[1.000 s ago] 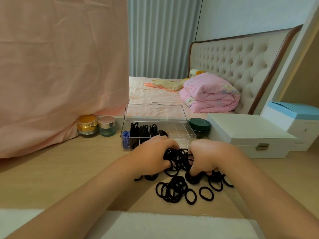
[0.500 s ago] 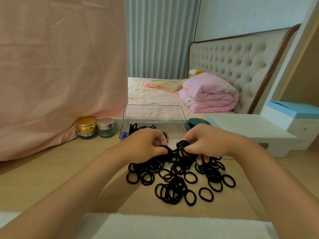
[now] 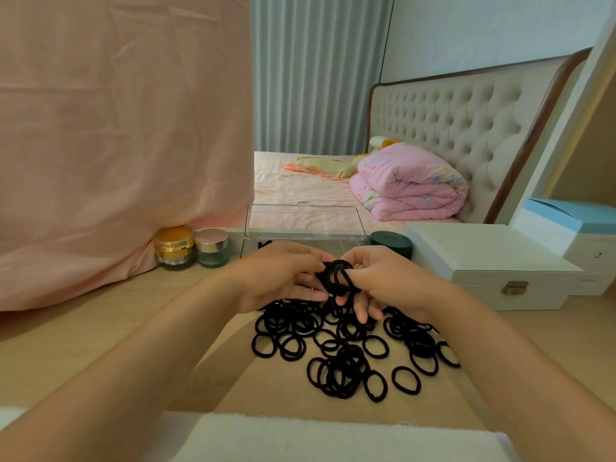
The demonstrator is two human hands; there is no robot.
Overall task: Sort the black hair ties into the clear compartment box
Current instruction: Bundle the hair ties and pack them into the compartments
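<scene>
A pale wooden desk (image 3: 83, 328) is lying before a bed (image 3: 300, 186). I am seeing the left hand (image 3: 283, 278) and right hand (image 3: 390, 281) both pinching a bunch of black elastic hair ties (image 3: 336, 276) above the loose pile (image 3: 346, 351), in front of the open clear plastic compartment box (image 3: 305, 221).

No legible txt anywhere — jars, boxes, lids all unreadable.
</scene>
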